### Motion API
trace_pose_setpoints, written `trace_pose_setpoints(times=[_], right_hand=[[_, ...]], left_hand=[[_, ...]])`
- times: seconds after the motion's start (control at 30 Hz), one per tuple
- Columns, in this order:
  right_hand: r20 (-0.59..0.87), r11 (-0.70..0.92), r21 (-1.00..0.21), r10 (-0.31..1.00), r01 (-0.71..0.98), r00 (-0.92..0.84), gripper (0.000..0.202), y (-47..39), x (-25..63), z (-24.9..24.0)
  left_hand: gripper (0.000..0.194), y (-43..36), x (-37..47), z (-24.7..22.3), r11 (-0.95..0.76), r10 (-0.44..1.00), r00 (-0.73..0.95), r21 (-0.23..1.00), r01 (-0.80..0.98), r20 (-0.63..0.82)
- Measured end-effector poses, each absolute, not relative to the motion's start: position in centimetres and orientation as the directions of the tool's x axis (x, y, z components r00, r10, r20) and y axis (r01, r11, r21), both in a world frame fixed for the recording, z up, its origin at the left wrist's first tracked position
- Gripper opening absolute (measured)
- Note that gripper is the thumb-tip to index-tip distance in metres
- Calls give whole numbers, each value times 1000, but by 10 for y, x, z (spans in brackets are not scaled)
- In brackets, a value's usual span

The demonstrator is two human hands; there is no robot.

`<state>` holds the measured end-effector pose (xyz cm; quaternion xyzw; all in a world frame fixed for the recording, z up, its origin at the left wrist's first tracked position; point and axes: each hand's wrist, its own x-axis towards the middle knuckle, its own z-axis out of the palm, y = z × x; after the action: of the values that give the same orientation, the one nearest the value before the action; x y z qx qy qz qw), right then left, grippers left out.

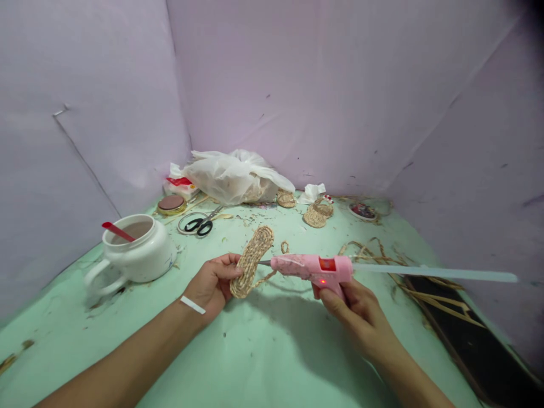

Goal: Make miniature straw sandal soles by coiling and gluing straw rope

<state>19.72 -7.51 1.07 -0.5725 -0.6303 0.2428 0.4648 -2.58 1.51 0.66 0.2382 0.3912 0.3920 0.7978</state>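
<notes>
Pale lilac walls (297,85) close in a mint-green table (263,362) scattered with straw scraps. Take the woven sole (255,258) as the clock's centre: it is held above the table, tilted, toe end toward one o'clock. The left hand (216,283), at eight o'clock, pinches its lower part between thumb and fingers. The right hand (352,306), apart from the left, is wrapped around the handle of a pink glue gun (310,266) at three o'clock, nozzle pointing at the sole's edge; whether it touches, I cannot tell.

Good work here would seem to mean a thin, even bead laid along the edge, then the loose braid (266,279), between four and five o'clock, pressed snugly into it. The left fingers are best placed well away from the hot tip. The long glue stick (437,273) juts out behind toward three o'clock, so small wrist turns are wiser than sweeps. The scissors (204,222) lie at ten o'clock, handy for trimming.
</notes>
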Motion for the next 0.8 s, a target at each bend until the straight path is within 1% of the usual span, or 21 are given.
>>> trace_pose_setpoints(times=[0.2, 0.4, 0.6, 0.8], right_hand=[[291, 206, -849, 951, 486, 105, 26, -75, 199, 7], [271, 168, -874, 948, 456, 168, 25, -76, 201, 3], [278, 181, -878, 947, 444, 163, 22, -75, 200, 5], [289, 186, -860, 945, 474, 154, 23, -77, 202, 1]], left_hand=[[16, 15, -24, 9, 588, 807, 344, 705, -396, -480], [20, 15, -23, 9, 583, 811, 330, 712, -390, -483], [20, 15, -23, 9, 577, 815, 327, 717, -391, -478], [21, 15, -22, 9, 579, 814, 332, 715, -392, -477]])
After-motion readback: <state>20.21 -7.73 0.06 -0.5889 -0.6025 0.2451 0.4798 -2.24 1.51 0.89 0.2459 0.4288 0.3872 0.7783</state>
